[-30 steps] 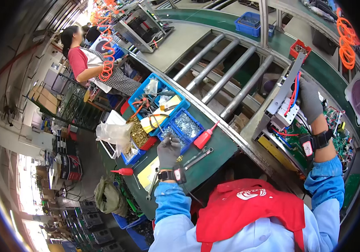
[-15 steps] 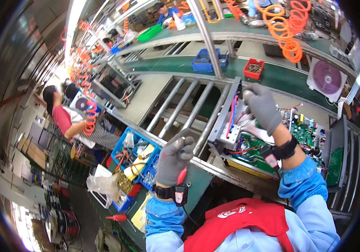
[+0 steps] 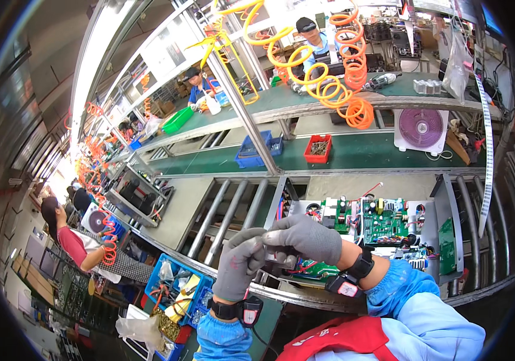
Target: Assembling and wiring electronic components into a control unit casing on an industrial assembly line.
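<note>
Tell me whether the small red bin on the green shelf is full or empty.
Partly filled, not empty: the red bin on the green shelf shows a heap of small dark metal parts inside; its depth cannot be told.

Gloved fingers (image 3: 269, 240) hide whatever they pinch

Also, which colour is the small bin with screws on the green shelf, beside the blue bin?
Red, seen best in the head view, the only one.
</note>
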Demonstrator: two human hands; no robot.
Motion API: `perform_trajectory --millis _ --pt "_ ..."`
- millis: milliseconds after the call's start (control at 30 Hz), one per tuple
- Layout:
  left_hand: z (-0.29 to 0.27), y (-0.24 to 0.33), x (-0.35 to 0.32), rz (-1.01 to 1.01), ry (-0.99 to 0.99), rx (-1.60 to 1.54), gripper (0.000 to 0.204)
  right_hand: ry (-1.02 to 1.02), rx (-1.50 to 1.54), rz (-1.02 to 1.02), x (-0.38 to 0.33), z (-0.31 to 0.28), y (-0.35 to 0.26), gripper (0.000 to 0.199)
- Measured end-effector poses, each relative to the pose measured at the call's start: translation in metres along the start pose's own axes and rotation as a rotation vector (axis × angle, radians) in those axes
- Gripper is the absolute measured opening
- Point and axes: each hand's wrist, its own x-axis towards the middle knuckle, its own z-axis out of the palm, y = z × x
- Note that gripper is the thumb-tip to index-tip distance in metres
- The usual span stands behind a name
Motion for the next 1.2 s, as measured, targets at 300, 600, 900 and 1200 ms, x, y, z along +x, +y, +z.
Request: perform_trajectory --millis 300,600,900,1200 --pt "-0.007 -0.002 0.03 0.068 0.181 -0.113 0.039 0.472 -0.16 -0.184 0.027 -0.048 0.0 0.023" --pt "-0.067 -0.064 0.047 0.015 0.183 -0.347 0.034 0.598 -0.189 -0.144 0.082 -0.072 0.066 0.028" --pt "-0.041 -0.052 0.038 0.026 0.232 -0.365 0.037 0.646 -0.424 -0.218 0.087 -0.067 0.069 0.025" --pt "-0.032 -0.048 0.039 0.019 0.247 -0.318 0.032 0.624 -0.38 -0.12 0.089 -0.07 0.059 0.024"
